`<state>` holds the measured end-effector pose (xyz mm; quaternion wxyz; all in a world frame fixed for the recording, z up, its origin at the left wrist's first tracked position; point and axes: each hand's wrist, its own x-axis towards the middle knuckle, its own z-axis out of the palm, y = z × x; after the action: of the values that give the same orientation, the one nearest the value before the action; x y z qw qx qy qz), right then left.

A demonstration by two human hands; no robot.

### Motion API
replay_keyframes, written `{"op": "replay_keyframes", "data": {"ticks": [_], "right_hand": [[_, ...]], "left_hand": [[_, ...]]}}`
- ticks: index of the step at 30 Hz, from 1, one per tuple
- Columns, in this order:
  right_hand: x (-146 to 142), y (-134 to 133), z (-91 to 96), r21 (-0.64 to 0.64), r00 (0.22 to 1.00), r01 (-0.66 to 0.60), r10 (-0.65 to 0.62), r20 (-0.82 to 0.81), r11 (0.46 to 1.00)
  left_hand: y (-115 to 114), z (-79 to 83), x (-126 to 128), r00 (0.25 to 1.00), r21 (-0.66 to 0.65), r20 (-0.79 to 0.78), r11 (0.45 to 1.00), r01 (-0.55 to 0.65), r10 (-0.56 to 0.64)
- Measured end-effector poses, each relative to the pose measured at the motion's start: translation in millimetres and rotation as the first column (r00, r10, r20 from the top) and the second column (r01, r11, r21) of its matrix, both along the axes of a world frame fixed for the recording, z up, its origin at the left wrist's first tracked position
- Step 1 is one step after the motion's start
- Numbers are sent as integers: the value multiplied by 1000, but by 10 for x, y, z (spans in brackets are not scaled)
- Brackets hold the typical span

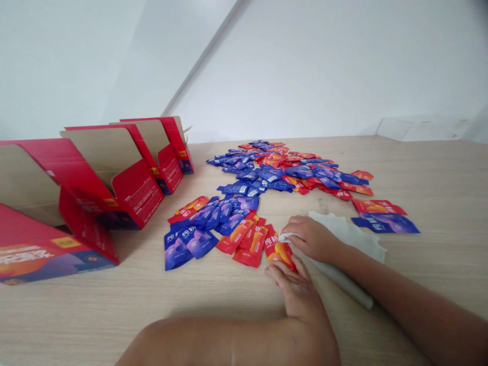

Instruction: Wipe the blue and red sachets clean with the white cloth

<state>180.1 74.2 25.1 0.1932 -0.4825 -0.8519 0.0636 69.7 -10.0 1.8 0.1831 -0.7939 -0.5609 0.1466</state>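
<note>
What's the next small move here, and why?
Probably wipe the red packet with the white cloth: the left hand is on the packet's lower end, while the right hand holds a cloth corner at its right edge.

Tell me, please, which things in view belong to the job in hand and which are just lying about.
In use:
red packet, held by the left hand
white cloth, in the right hand

Apparently just lying about:
other packets
open red boxes

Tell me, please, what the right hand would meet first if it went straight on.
Likely the red packet the left hand touches, just ahead of the right hand; depth is unclear.
</note>
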Motion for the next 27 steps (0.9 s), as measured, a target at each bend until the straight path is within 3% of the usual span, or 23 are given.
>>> {"op": "replay_keyframes", "data": {"ticks": [5, 11, 17, 21, 24, 27], "right_hand": [[23, -75, 88, 37, 996, 19, -16, -88, 999], [-222, -219, 133, 10, 987, -155, 155, -35, 988], [-85, -69, 22, -4, 1000, -14, 14, -8, 1000], [-92, -121, 49, 57, 998, 5, -1, -61, 998], [-196, -208, 98, 57, 993, -90, 94, -72, 994], [-246, -213, 95, 11, 988, -148, 148, -40, 989]], "left_hand": [[-14, 18, -10, 1000, -7, -13, 1000, 19, -19], [1, 72, -1, 999, -55, -49, 998, 12, -15], [64, -108, 18, 1000, 19, 10, 1000, -5, 5], [77, -203, 45, 1000, 71, 7, 997, -8, 8], [59, -134, 56, 998, 41, -34, 998, -44, 45], [47, -25, 40, 998, -15, -66, 1000, -8, 7]]}}
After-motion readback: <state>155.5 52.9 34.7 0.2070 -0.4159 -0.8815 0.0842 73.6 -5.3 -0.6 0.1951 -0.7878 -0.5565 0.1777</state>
